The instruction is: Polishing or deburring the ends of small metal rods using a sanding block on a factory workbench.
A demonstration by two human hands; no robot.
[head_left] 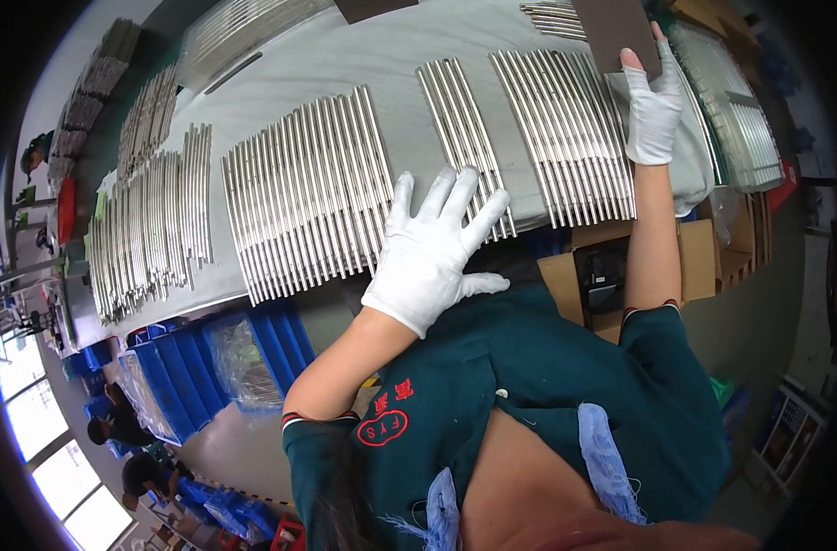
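Note:
My left hand (437,243), in a white glove, lies with spread fingers at the near ends of a small group of shiny metal rods (455,119). Its fingertips rest on or just over them; contact is hard to tell. Up at the right, my right hand (655,115), gloved with bare thumb and fingertips, grips a flat dark brown board (616,32), thumb on its face. Below that board lies a wide row of metal rods (565,138). Another wide row of rods (313,184) is left of my left hand. All sit side by side on a pale cloth-covered table (404,83).
More rods (157,220) lie in rows at the table's left end. Clear plastic packs (735,110) stand at the right. An open cardboard box (574,285) sits below the near edge, with blue bins (175,376) at lower left. Other people (120,418) work farther off.

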